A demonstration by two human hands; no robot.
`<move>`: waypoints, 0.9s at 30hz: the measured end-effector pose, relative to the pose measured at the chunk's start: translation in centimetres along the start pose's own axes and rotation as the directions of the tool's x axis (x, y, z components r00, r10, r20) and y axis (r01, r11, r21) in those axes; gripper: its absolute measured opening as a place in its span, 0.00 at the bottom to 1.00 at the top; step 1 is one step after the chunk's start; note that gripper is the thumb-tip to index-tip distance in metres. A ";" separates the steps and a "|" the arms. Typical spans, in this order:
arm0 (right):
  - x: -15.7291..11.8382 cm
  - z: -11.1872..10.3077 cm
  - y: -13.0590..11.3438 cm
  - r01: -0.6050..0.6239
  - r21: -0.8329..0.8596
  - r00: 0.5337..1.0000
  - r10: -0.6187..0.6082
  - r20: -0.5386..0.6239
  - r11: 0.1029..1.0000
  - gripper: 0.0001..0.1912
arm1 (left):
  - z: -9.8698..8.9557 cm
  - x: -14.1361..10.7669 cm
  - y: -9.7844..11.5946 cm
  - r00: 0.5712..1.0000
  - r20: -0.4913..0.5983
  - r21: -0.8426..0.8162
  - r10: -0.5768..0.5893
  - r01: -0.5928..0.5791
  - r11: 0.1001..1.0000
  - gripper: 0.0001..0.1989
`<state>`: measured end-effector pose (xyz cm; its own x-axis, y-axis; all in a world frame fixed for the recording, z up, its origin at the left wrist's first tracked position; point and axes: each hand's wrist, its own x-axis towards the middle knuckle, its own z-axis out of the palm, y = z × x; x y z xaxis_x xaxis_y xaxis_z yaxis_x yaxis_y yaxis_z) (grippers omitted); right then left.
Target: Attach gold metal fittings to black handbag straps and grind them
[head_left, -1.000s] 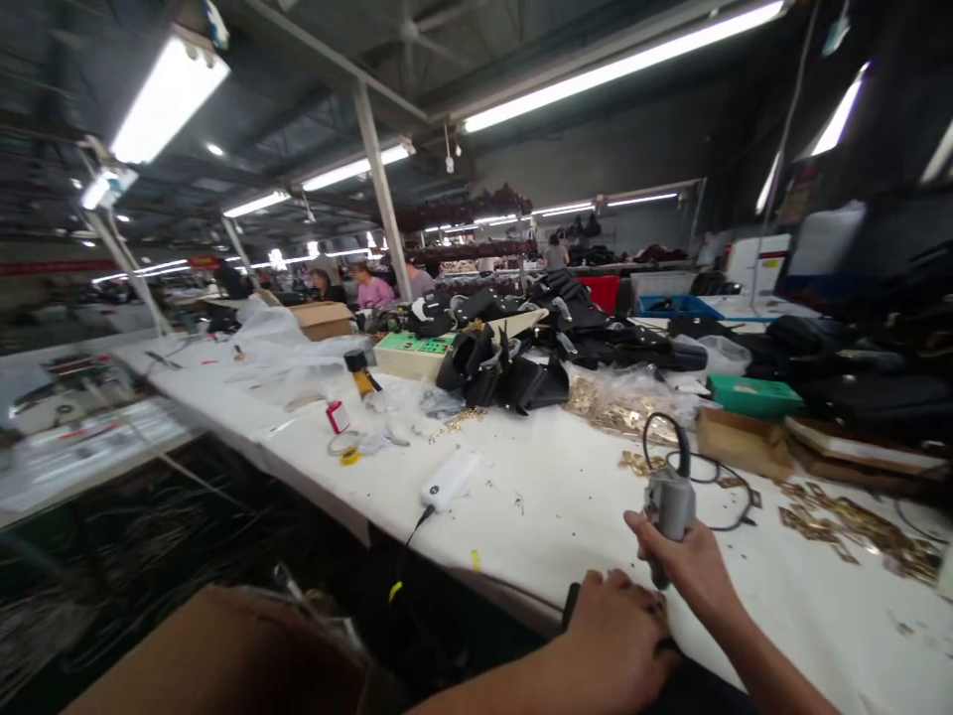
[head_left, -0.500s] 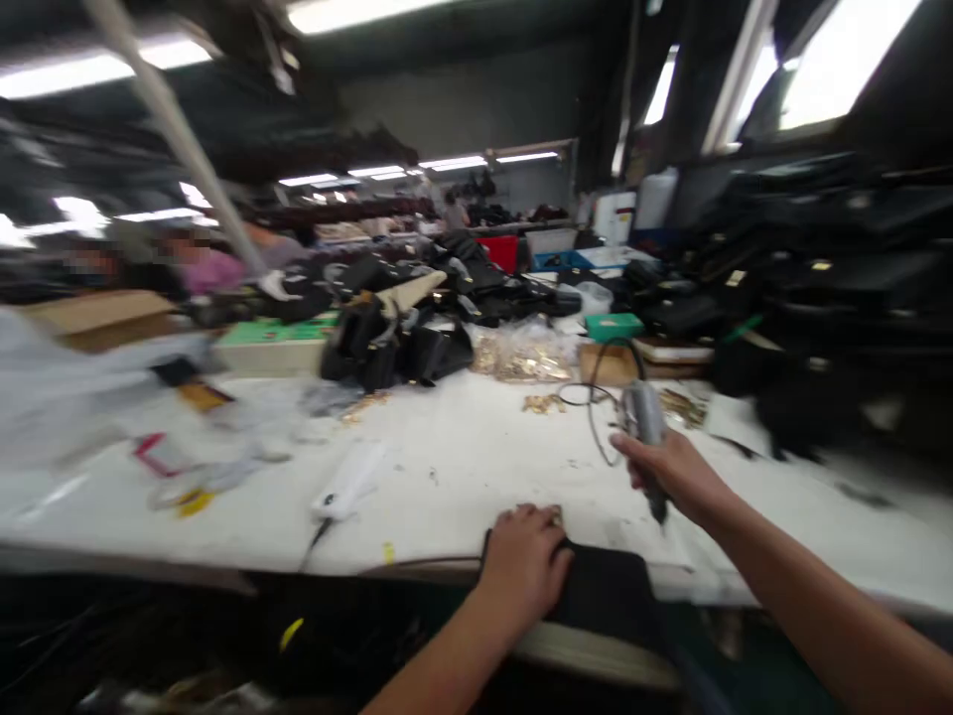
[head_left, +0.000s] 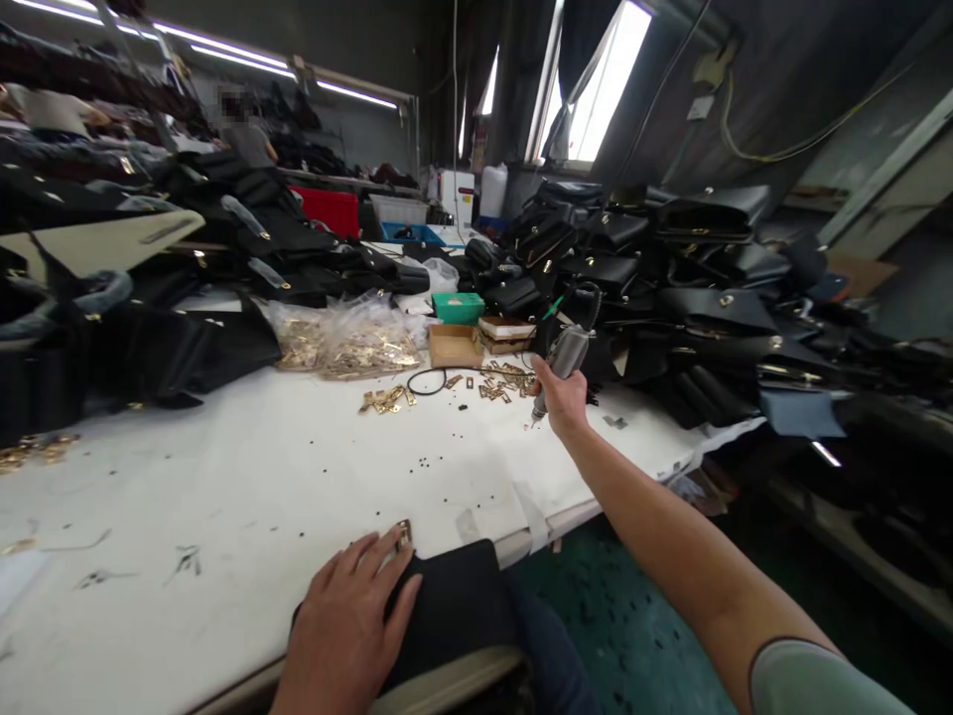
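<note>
Grey tool (head_left: 568, 351) in right hand (head_left: 564, 399)

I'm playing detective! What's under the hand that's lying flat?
The left hand rests on a black leather-like piece, and its fingertips touch a small gold metal plate. Whatever the palm covers can't be seen.

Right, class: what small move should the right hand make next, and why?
Probably ease the grey tool in the right hand toward the gold plate: its tip is well away, over the white table, while the left hand lies on the black piece with fingers at that plate.
</note>
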<state>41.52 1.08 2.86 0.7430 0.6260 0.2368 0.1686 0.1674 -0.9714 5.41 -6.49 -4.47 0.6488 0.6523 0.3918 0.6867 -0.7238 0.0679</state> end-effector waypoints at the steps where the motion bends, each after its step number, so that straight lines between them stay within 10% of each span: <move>1: 0.4 0.2 0.5 0.003 -0.028 1.000 -0.003 0.005 1.000 0.24 | 0.2 0.0 -0.1 1.000 -0.014 0.002 0.005 -0.004 1.000 0.17; 27: 2.1 0.3 3.5 -0.030 -0.106 0.999 0.026 -0.031 0.994 0.23 | 1.3 -0.3 -0.8 0.993 -0.081 0.049 0.082 -0.078 0.996 0.19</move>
<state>43.47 3.25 0.00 0.7671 0.6061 0.2104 0.2141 0.0673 -0.9745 5.10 -5.79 -5.83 0.6740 0.5705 0.4693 0.6494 -0.7604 -0.0082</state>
